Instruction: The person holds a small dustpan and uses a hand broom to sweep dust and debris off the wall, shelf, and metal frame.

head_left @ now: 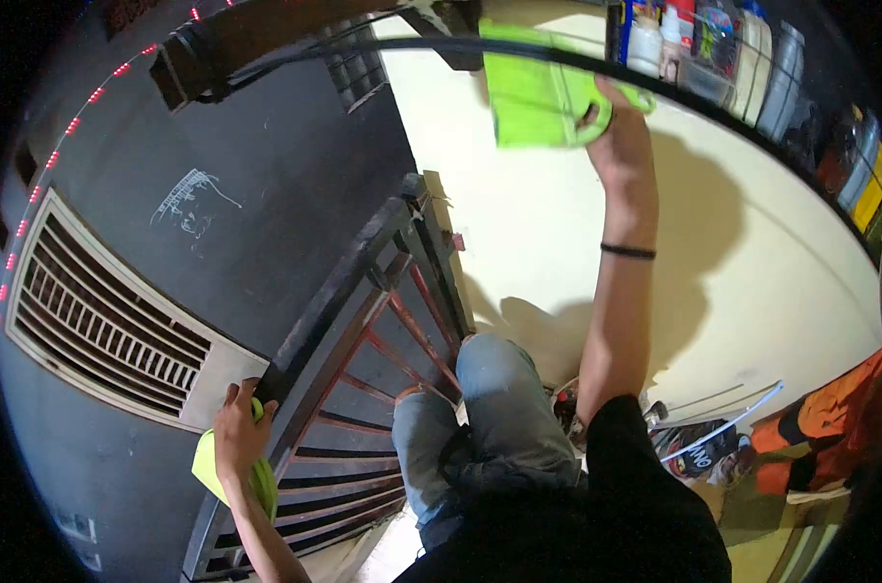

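Well, the raised piece (530, 97) is lime green.

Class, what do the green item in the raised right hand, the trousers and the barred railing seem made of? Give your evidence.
Green item: perhaps matt fabric or soft plastic; blur hides any weave.
Trousers: probably denim, matt, from the faded blue and creases.
Railing: painted metal or wood; dark frame, reddish bars.

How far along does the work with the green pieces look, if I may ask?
Nothing looks finished: all visible green is in hand. The right hand holds one green piece at the black bar; the left hand holds more green material beside the railing, and that seems left to handle.
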Demonstrator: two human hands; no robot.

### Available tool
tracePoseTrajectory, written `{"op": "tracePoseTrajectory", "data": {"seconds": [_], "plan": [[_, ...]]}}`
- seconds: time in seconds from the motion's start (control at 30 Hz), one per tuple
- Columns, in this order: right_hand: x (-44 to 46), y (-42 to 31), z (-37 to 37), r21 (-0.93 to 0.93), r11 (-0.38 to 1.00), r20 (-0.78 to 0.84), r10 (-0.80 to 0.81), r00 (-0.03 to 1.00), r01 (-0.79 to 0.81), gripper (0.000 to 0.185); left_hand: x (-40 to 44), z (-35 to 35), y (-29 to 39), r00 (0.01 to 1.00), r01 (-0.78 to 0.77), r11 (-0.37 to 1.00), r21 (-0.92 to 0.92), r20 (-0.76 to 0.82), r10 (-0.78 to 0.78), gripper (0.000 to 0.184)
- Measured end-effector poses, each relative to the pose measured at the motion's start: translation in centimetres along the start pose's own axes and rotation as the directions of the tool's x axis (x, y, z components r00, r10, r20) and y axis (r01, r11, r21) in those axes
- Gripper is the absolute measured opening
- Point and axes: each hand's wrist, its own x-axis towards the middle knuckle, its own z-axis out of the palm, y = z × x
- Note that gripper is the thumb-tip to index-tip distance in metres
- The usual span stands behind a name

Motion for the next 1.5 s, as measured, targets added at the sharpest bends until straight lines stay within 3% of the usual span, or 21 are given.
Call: {"op": "tracePoseTrajectory", "data": {"seconds": [0.1, 0.17, 0.2, 0.3, 0.33, 0.4, 0.43, 0.47, 0.57, 0.77, 0.87, 0.93, 1.0, 1.07, 1.13, 1.2, 1.27, 1.33, 1.4, 1.43, 1.5], "plan": [[1.9, 0.0, 1.0, -0.114, 0.985, 0.289, -0.094, 0.953, 0.132, 0.026, 0.0, -0.3, 0.4, 1.000, 0.004, 0.999, 0.053, 0.015, -0.004, 0.042], [6.2, -0.1, 0.6, -0.187, 0.982, 0.274, 0.065, 0.960, -0.013, 0.024, -0.2, 0.0, 0.1, 1.000, -0.017, 0.998, 0.060, -0.021, 0.018, 0.042], [6.2, 0.3, 0.8, 0.011, 0.986, 0.235, -0.165, 0.958, 0.167, 0.020, -0.3, 0.0, 0.0, 0.999, -0.019, 0.998, 0.058, -0.030, 0.021, 0.042], [1.3, -1.7, 2.1, -0.137, 0.883, 0.231, -0.413, 0.881, 0.450, 0.015, -0.2, 0.7, -0.8, 0.999, -0.001, 0.997, 0.076, -0.031, 0.003, 0.043], [-1.9, -2.4, 5.5, -0.048, 0.910, -0.025, -0.413, 0.910, 0.411, 0.014, -0.2, 0.7, -0.4, 0.999, 0.000, 0.998, 0.069, -0.036, 0.003, 0.043], [-0.3, -0.2, 6.0, -0.267, 0.834, -0.150, -0.530, 0.834, 0.482, 0.017, -0.3, -0.1, 0.5, 1.000, 0.015, 0.999, 0.036, -0.010, -0.014, 0.042], [-0.7, 1.1, 6.9, -0.142, 0.911, -0.222, -0.412, 0.884, 0.388, 0.020, -0.4, -0.3, 0.6, 1.000, 0.006, 1.000, 0.027, -0.010, -0.006, 0.042], [-0.4, 2.8, 7.5, -0.081, 0.905, -0.161, -0.425, 0.891, 0.417, 0.025, -0.5, -0.4, 0.6, 1.000, 0.005, 0.999, 0.039, 0.003, -0.005, 0.042], [-0.4, 1.5, 4.3, 0.280, 0.960, 0.113, -0.055, 0.992, 0.021, 0.033, -0.5, -0.2, 0.7, 1.000, -0.018, 0.997, 0.080, -0.004, 0.019, 0.041], [-0.8, 3.2, 5.5, 0.210, 0.970, -0.015, -0.119, 0.993, 0.119, 0.034, -0.4, 0.2, 0.0, 0.999, -0.034, 0.995, 0.089, -0.019, 0.036, 0.041], [-1.5, 3.8, 3.1, -0.096, 0.988, -0.057, -0.124, 0.991, 0.118, 0.031, -0.5, -0.1, 0.2, 1.000, -0.024, 0.996, 0.082, -0.004, 0.024, 0.041], [-3.0, 0.8, 1.7, -0.596, 0.756, -0.001, -0.337, 0.942, 0.270, 0.026, -0.5, -0.1, 0.5, 1.000, -0.011, 0.997, 0.072, -0.025, 0.012, 0.041], [-4.3, -1.2, 1.8, -0.822, 0.507, 0.043, -0.399, 0.916, 0.259, 0.027, -0.7, 0.2, 0.1, 0.999, 0.010, 0.998, 0.067, -0.031, -0.008, 0.041], [-5.4, -1.9, 3.3, -0.880, 0.388, 0.143, -0.335, 0.931, 0.275, 0.030, -0.6, 0.7, -0.9, 0.999, -0.015, 0.998, 0.064, -0.044, 0.018, 0.041], [-4.1, 0.4, 4.6, -0.883, 0.037, 0.364, -0.575, 0.733, 0.468, 0.032, -0.7, 0.5, -0.1, 0.999, -0.005, 0.998, 0.070, -0.041, 0.008, 0.041], [-5.3, 0.3, 6.2, -0.780, 0.124, 0.397, -0.660, 0.638, 0.614, 0.033, -0.7, 0.1, 0.1, 0.999, 0.008, 0.997, 0.081, -0.036, -0.006, 0.040], [-5.1, -1.1, 5.7, -0.922, -0.260, 0.383, -0.497, 0.779, 0.287, 0.032, -0.9, 0.4, 0.1, 0.998, -0.010, 0.998, 0.064, -0.058, 0.014, 0.040], [-5.3, -1.6, 5.9, -0.936, -0.197, 0.349, -0.444, 0.825, 0.290, 0.028, -0.9, 0.6, -0.2, 0.995, -0.050, 0.998, 0.036, -0.083, 0.052, 0.041], [-5.0, -0.8, 6.4, -0.733, -0.228, 0.611, -0.635, 0.473, 0.641, 0.025, -0.8, 0.4, -0.1, 0.998, -0.017, 0.997, 0.072, -0.057, 0.021, 0.040], [-5.1, -0.7, 7.3, -0.788, -0.234, 0.596, -0.525, 0.608, 0.570, 0.020, -0.8, 0.7, -0.5, 0.996, -0.030, 0.998, 0.054, -0.087, 0.035, 0.039], [-4.4, 0.0, 7.6, -0.749, -0.322, 0.648, -0.535, 0.542, 0.579, 0.023, -0.8, 1.0, -0.6, 0.996, -0.016, 0.999, 0.050, -0.083, 0.020, 0.038]]}}
